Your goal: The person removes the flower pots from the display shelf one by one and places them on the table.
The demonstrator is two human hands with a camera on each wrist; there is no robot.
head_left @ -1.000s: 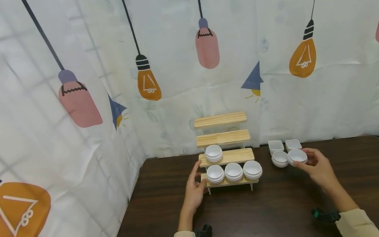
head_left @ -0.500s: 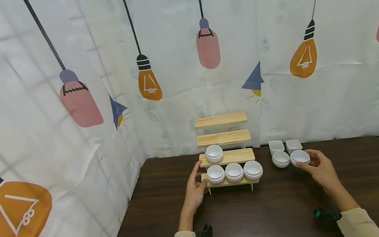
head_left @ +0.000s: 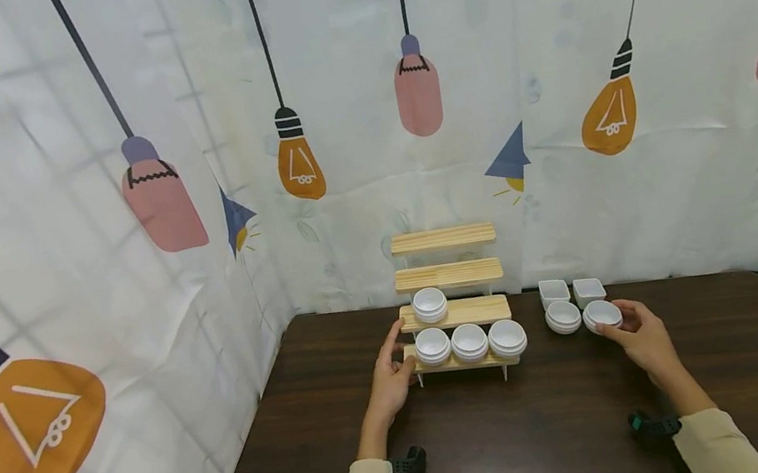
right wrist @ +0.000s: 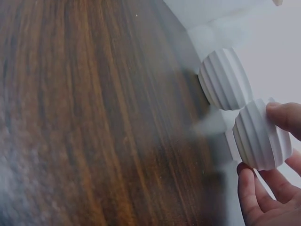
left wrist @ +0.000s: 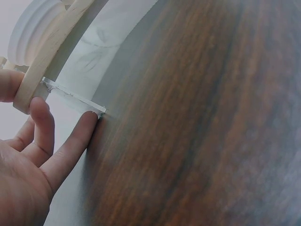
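My left hand (head_left: 387, 383) grips the left end of a tiered wooden display rack (head_left: 472, 310). In the left wrist view, thumb and fingers are at the end of a wooden board (left wrist: 35, 82), and one fingertip touches the clear support leg (left wrist: 75, 96). My right hand (head_left: 644, 338) holds a small round white ribbed bowl (head_left: 602, 315), thumb at its rim and fingers lower on its side. Next to it stands another round ribbed bowl (head_left: 563, 316). Two square white dishes (head_left: 553, 292) sit behind them. Whether the held bowl touches the table cannot be seen clearly.
Three round white bowls (head_left: 470, 343) line the lowest tier, and one more bowl (head_left: 429, 305) sits at the left of the second tier. A patterned curtain (head_left: 356, 190) hangs close behind the rack and dark wooden table (head_left: 536, 437).
My right hand has moved the bowl slightly right, away from the neighbouring round bowl. The left hand stays at the rack's end.
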